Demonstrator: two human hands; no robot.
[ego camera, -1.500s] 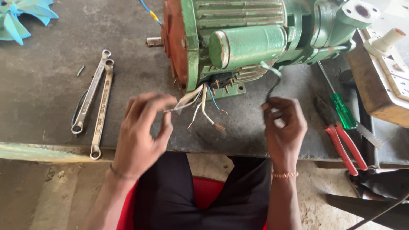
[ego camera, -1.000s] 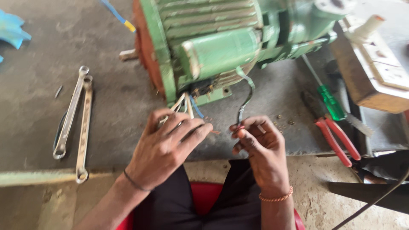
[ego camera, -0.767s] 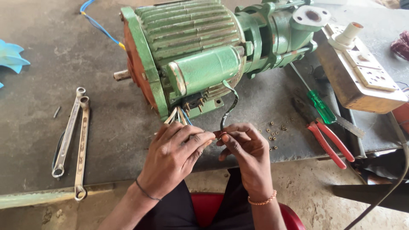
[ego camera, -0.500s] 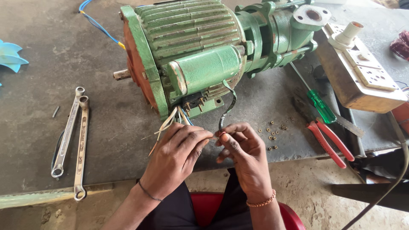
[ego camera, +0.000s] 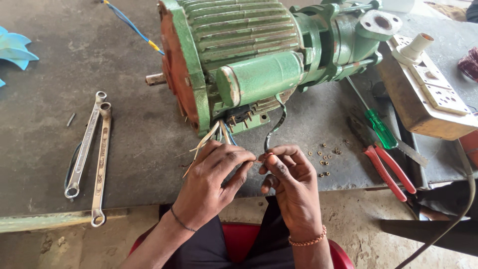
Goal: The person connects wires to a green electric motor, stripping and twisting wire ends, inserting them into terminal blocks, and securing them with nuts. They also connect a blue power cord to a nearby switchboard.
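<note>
A green electric motor with pump (ego camera: 259, 55) lies on a grey metal bench (ego camera: 119, 74). A bundle of thin wires (ego camera: 215, 135) hangs from its terminal box. My left hand (ego camera: 211, 182) pinches some of these wires at the bench's front edge. My right hand (ego camera: 291, 182) pinches the end of a dark cable (ego camera: 277, 124) that comes down from the motor. The fingertips of both hands meet where the wire ends touch.
Two ring spanners (ego camera: 92, 149) lie at the left, a blue fan blade (ego camera: 15, 50) at the far left. A green-handled screwdriver (ego camera: 379, 127), red-handled pliers (ego camera: 391, 169) and several small nuts (ego camera: 323, 157) lie to the right. A switch board box (ego camera: 430, 99) stands at the far right.
My hands came together in front of the motor, the right bringing the dark cable's end to the wires in the left. The view shifted so the motor sits more centred.
</note>
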